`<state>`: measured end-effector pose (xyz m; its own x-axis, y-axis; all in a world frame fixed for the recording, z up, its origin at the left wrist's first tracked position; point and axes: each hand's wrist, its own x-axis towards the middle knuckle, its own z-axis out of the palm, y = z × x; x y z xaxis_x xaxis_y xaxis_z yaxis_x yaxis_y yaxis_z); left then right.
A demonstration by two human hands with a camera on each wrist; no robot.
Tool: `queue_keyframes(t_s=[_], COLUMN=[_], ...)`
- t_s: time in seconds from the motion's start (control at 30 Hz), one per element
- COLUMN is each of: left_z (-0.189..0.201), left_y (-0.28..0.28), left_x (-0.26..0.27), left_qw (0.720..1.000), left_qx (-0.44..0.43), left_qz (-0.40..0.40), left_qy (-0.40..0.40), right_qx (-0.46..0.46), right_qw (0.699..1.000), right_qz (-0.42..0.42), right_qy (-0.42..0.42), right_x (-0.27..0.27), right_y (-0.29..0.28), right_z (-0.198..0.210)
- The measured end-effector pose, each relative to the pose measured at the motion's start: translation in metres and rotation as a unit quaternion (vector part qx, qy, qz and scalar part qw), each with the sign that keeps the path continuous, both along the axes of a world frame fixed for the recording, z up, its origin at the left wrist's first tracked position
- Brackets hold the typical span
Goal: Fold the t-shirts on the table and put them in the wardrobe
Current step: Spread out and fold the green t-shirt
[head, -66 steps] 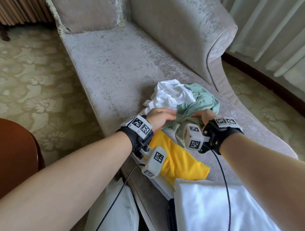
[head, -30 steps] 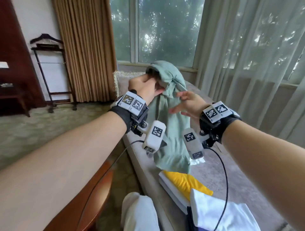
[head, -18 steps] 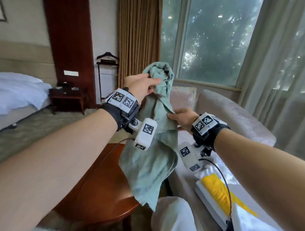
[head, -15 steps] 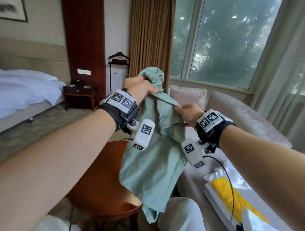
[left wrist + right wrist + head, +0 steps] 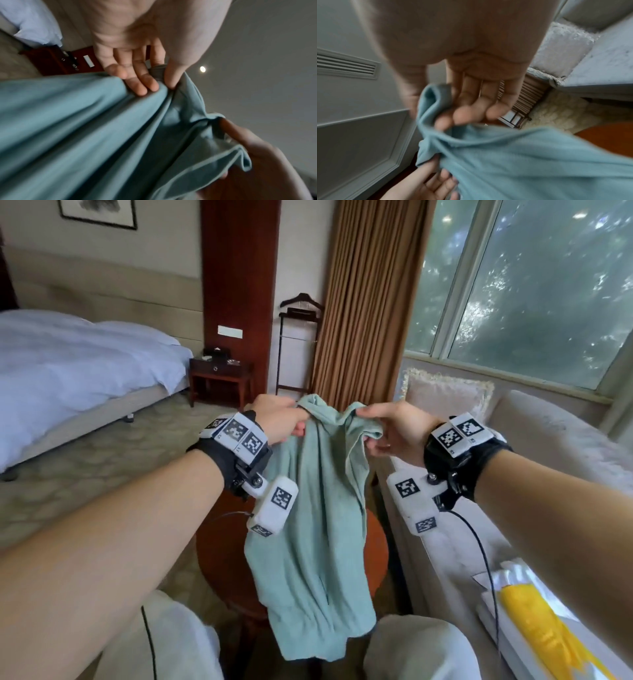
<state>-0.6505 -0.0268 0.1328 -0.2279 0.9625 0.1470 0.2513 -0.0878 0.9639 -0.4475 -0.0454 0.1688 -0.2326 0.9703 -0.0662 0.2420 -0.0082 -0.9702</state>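
A pale green t-shirt (image 5: 315,529) hangs bunched in the air in front of me, over a round wooden table (image 5: 375,546). My left hand (image 5: 294,422) pinches its top edge on the left, thumb against fingers (image 5: 145,83) on the green cloth (image 5: 85,135). My right hand (image 5: 371,426) grips the top edge on the right, fingers (image 5: 453,119) and thumb curled on a fold of the green cloth (image 5: 522,155). A folded yellow t-shirt (image 5: 544,631) lies on white cloth at the lower right.
A grey chaise sofa (image 5: 548,446) with a cushion (image 5: 445,395) runs along my right under the window. A bed (image 5: 75,364), a nightstand (image 5: 219,374) and a valet stand (image 5: 298,344) stand at the back. My knees (image 5: 411,645) in light trousers fill the bottom edge.
The green t-shirt was lifted off the sofa pile and carried left over the round table. Both hands have come down, and the right hand has shifted up to the shirt's top edge.
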Motion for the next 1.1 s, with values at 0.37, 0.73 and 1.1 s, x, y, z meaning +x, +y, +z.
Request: queue_keyframes(t_s=[0.37,0.73,1.1], left_z=[0.004,0.029,0.016], left_y=[-0.010,-0.005,0.030], left_x=[-0.003,-0.008,-0.008], left_qw=[0.927,0.897,0.963], left_qx=[0.020,0.004,-0.063], left_qz=[-0.152,-0.259,-0.042], left_qy=[-0.343,-0.358,0.257], right_qx=[-0.057,-0.088,0.012], right_qw=[0.994,0.989,0.995], right_qz=[-0.041,0.018,-0.085], right_qy=[-0.086,-0.118,0.045], right_x=[-0.015,-0.021,0.011], right_y=[0.042,0.045,0.054], right_z=[-0.049,-0.062,-0.040])
